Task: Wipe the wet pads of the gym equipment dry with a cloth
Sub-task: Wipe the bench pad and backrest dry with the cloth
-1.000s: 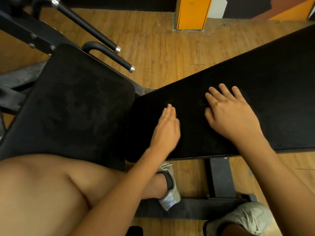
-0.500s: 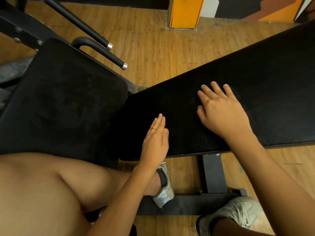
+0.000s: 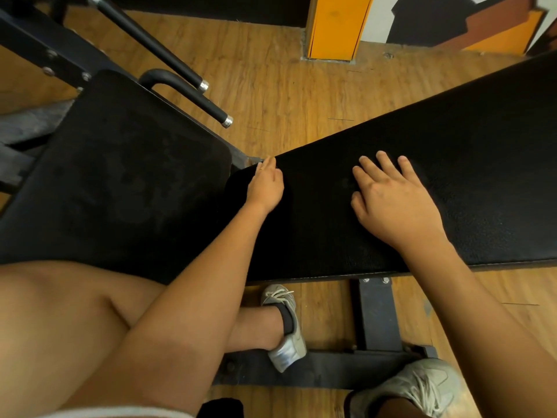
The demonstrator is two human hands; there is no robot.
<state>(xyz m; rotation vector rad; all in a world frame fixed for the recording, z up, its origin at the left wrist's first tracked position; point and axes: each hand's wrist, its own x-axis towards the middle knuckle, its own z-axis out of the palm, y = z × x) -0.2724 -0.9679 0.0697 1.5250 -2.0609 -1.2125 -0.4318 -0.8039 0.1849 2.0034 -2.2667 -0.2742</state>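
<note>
A long black bench pad (image 3: pixel 470 176) runs from the centre to the right. Left of it lies a black seat pad (image 3: pixel 120 176) with dull smear marks. My left hand (image 3: pixel 265 188) rests on the long pad's far left corner, fingers straight and together, reaching the far edge. My right hand (image 3: pixel 391 200) lies palm down on the middle of the same pad, fingers spread. I cannot make out a cloth under either hand.
Two black handle bars with metal end caps (image 3: pixel 193 98) stick out behind the seat pad. The bench's steel leg and foot bar (image 3: pixel 376 315) stand on the wooden floor (image 3: pixel 286 95) among my grey shoes (image 3: pixel 286 327). An orange post (image 3: pixel 337 25) stands at the back.
My left hand slid back to the pad's near edge, then moved away from me to the far left corner. My right hand stayed flat in place.
</note>
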